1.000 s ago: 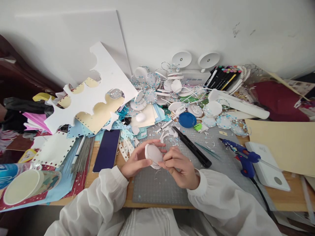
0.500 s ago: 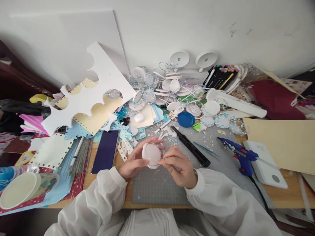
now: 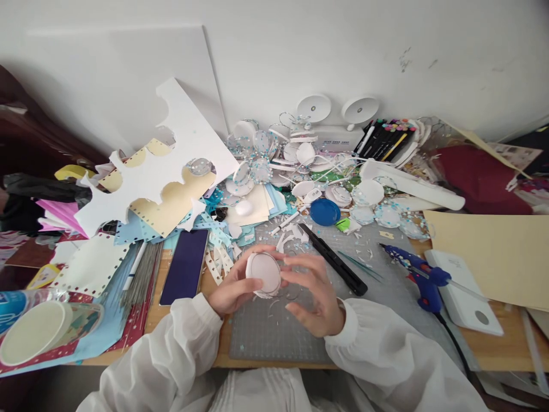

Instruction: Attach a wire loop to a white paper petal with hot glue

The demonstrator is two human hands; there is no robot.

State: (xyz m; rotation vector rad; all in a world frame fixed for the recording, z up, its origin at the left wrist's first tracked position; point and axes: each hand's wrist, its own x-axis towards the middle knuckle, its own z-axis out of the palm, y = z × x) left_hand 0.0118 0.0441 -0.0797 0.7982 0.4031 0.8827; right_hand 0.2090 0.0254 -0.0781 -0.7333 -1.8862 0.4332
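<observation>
My left hand (image 3: pixel 234 289) is wrapped round a white round disc (image 3: pixel 265 274), thumb on its face and fingers behind it. A thin wire ring lies along the rim of the disc, and its free length seems to curl off to the right. My right hand (image 3: pixel 315 294) is open at the disc's right side, thumb well away from the fingers. Its fingertips come close to the disc's edge; whether they touch it I cannot tell. Both hands are above a grey cutting mat (image 3: pixel 278 337). A black utility knife (image 3: pixel 332 258) lies to the right of my right hand.
A blue glue gun (image 3: pixel 429 280) rests by a white box (image 3: pixel 465 292) on the right. A phone (image 3: pixel 183 267) lies left, beside a bundle of wires (image 3: pixel 146 280). Behind are a blue lid (image 3: pixel 325 212), cut foam board (image 3: pixel 193 126) and a heap of white discs (image 3: pixel 304 151).
My right hand has gone from a pinch at the disc's lower right edge to spread fingers. The wire now follows the disc's rim instead of crossing its face.
</observation>
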